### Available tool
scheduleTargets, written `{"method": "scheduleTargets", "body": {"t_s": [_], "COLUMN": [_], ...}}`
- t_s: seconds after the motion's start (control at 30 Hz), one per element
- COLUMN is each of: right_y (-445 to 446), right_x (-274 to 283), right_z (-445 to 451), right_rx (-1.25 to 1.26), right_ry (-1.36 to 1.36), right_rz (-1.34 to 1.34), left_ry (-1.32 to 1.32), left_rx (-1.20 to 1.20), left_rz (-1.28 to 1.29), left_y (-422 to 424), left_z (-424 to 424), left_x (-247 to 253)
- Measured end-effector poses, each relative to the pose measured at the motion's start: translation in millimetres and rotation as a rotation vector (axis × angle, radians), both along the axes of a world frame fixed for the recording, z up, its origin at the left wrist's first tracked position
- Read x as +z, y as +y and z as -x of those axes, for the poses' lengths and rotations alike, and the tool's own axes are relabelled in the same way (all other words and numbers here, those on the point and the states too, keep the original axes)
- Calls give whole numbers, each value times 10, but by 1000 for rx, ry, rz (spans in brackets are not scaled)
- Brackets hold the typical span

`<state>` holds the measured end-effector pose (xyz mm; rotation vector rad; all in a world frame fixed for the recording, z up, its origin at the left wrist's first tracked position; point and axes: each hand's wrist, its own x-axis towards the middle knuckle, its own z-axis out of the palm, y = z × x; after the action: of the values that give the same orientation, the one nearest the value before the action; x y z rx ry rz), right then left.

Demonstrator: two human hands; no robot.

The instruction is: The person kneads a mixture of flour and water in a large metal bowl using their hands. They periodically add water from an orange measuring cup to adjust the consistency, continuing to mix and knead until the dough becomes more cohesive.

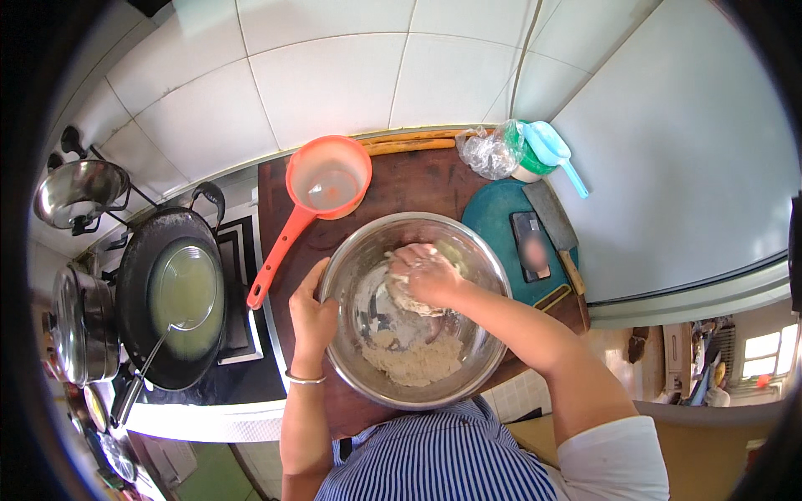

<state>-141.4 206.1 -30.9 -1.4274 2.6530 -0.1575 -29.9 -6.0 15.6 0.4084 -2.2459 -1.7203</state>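
A wide stainless steel mixing bowl (351, 369) stands on the dark wooden board in front of me. My left hand (313, 316) grips its left rim, thumb toward the inside. Down inside the bowl, my right hand (423, 275) presses on a shaggy lump of dough (416, 305), mostly hidden beneath the palm; bits of dough cling to the fingers. Loose, crumbly flour (413, 363) lies along the near side of the bowl's floor.
Behind the bowl sits an orange-rimmed plastic ladle (329, 178). At right, a teal cutting board (495, 213) carries a phone (529, 247) and a cleaver (551, 216). A crumpled plastic bag (492, 153) and blue scoop (548, 143) stand beyond. Leftward, a wok (135, 300) holds liquid and a strainer (188, 288).
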Motion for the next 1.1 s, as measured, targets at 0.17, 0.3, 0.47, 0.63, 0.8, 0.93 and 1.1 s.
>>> {"method": "scheduleTargets", "body": {"t_s": [0.17,0.3,0.47,0.63,0.8,0.93,1.1], "right_y": [322,438,300,136,199,36,-284], "right_x": [74,-98,250,676,687,863,748], "right_z": [-440,-441,-305,-87,-111,-328,-607], "right_rx": [-421,-334,-361,-449,-439,-98,62], "right_ry": [-192,-413,-320,-150,57,-132,-411], "right_rz": [-81,-294,6,50,-490,-370,-184], "left_ry": [23,44,134,44,23,-55,23], "left_rx": [105,61,-141,-368,-191,-114,-133], "left_rz": [44,41,200,702,564,353,343], "left_y": [70,47,1,111,176,139,153], "left_z": [53,88,329,563,147,-81,119], "left_x": [82,4,-8,328,365,-18,-105]}}
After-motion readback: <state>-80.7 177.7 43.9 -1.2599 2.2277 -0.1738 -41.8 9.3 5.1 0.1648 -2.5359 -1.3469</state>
